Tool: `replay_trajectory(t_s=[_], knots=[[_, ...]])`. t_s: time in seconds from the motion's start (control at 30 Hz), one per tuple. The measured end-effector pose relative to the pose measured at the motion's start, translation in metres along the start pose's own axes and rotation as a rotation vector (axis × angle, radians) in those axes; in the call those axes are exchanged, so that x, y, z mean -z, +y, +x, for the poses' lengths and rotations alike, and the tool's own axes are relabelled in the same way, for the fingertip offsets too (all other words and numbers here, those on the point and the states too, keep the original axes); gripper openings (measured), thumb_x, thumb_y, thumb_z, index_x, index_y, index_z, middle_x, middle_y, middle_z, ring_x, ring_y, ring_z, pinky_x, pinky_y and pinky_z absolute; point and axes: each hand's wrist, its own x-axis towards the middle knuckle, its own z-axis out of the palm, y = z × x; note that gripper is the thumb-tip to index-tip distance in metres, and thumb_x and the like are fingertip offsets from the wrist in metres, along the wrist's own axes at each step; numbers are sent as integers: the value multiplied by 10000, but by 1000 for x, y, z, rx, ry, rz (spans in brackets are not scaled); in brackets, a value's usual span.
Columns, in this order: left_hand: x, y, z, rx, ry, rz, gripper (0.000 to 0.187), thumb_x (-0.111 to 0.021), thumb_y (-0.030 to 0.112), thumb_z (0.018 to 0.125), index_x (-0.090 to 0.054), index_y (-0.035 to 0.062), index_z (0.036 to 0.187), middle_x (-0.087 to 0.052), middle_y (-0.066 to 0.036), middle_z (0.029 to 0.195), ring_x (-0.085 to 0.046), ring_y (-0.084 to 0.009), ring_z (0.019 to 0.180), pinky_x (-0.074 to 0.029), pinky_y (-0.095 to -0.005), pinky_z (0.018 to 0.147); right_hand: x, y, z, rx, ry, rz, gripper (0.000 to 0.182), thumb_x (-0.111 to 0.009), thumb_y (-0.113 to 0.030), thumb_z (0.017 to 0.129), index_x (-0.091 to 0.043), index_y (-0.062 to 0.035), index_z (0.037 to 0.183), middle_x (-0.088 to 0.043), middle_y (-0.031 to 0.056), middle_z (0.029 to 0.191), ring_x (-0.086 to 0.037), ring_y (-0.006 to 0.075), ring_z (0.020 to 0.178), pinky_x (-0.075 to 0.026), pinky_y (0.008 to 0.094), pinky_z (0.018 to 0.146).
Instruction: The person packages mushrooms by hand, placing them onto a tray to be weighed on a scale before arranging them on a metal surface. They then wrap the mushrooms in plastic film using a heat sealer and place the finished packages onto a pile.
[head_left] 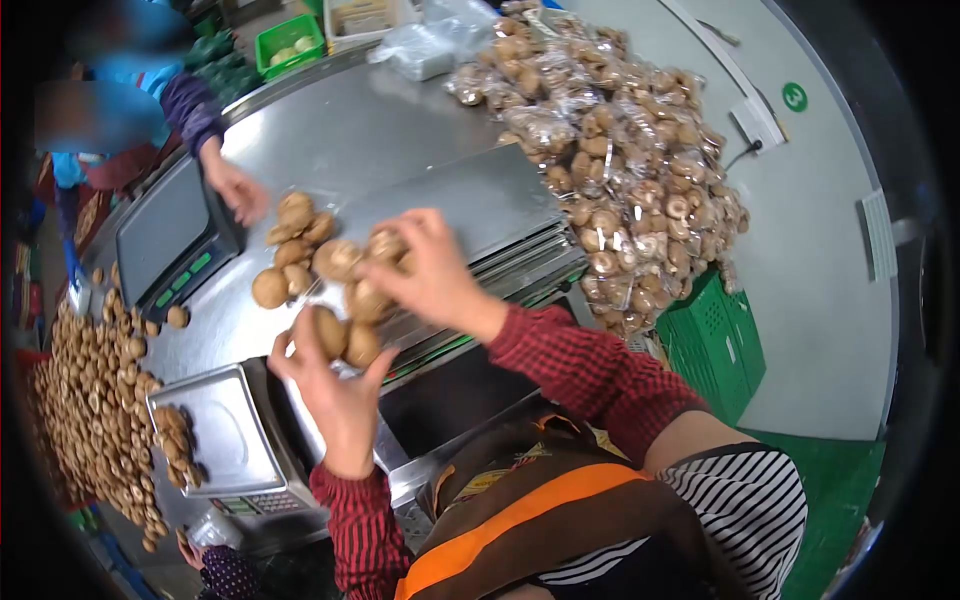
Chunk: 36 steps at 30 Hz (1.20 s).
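Observation:
Brown mushrooms (362,300) lie between my two hands, on the steel table near the edge of a flat metal sealing machine (470,205). My left hand (335,395) is curled round a couple of mushrooms (328,330) from the near side, thumb and fingers on either side of them. From the right, my right hand (430,275) has its thumb and fingers on mushrooms (386,246) at the top of the group; its fingers are slightly blurred. Just beyond lies a small pile of loose mushrooms (293,235), with a co-worker's hand (237,188) beside it.
Bagged mushrooms (630,190) are heaped on the right, above a green crate (715,335). A scale (215,430) with mushrooms on its tray stands at lower left, beside a large mound of mushrooms (90,400). Another scale (170,235) stands near the co-worker. Clear plastic bags (435,45) lie at the back.

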Motion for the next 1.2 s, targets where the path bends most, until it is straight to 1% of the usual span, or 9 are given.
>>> replay_trajectory(t_s=[0.13,0.27,0.6,0.8,0.87,1.0,1.07,1.17,1.2], knots=[[-104,40,50,-310,-114,-172,981,-943,146,509,-444,27,1346,-405,-224,1231,-489,-397,1071,-459,-431,949,83,79,24,-189,180,-205,561,-740,-478,805,-637,-41,1140,-474,180,1157,-481,324,1126,-404,386,992],[-176,67,89,-320,-220,-270,1005,-949,182,504,-435,15,1351,-416,-233,1219,-489,-410,1092,-466,-432,962,124,147,36,-326,257,-202,655,-710,-557,791,-624,-26,1165,-495,209,1154,-475,362,1141,-385,416,1002],[-229,76,163,-409,-540,12,1141,-943,393,472,-404,110,1437,-484,-219,1183,-466,-399,1139,-410,-448,1006,128,192,47,-620,287,-265,668,-506,-574,916,-552,-13,1275,-504,289,1216,-443,447,1178,-320,479,1048],[-204,49,149,-490,-296,-54,1286,-931,351,520,-181,64,1524,-472,-249,1323,-461,-410,1154,-394,-465,1006,125,178,38,-519,401,-443,570,-495,-420,967,-475,34,1311,-557,269,1188,-502,435,1115,-356,509,1004],[-156,46,120,-388,-166,-382,972,-874,213,659,-338,20,1445,-453,-273,1336,-454,-412,1199,-393,-463,1006,110,140,38,-65,659,-416,398,-575,-294,939,-561,24,1178,-577,205,1122,-510,384,1097,-374,467,985],[-92,-17,58,-152,420,-168,729,-805,173,768,-417,-1,1359,-421,-242,1362,-419,-397,1235,-359,-470,1027,17,66,86,97,114,80,362,-607,-308,920,-607,-25,1147,-569,171,1158,-500,346,1152,-382,446,1006],[-64,-46,54,108,558,116,805,-829,250,746,-400,-13,1375,-388,-242,1389,-374,-400,1284,-314,-502,1060,-42,50,123,287,-127,33,449,-608,-368,917,-597,-40,1222,-535,168,1281,-494,335,1203,-402,433,1018],[-45,-82,70,151,350,97,1051,-892,388,637,-338,-58,1411,-383,-284,1401,-337,-426,1339,-296,-486,1103,-104,27,160,479,-274,-101,525,-585,-467,901,-618,-44,1210,-548,170,1291,-499,331,1220,-399,436,1028],[-45,-94,77,139,241,47,1068,-897,394,627,-334,-67,1409,-388,-291,1399,-359,-424,1330,-317,-467,1099,-110,19,165,424,-519,-121,540,-576,-491,895,-633,-43,1192,-563,166,1276,-511,332,1204,-396,432,1033]])
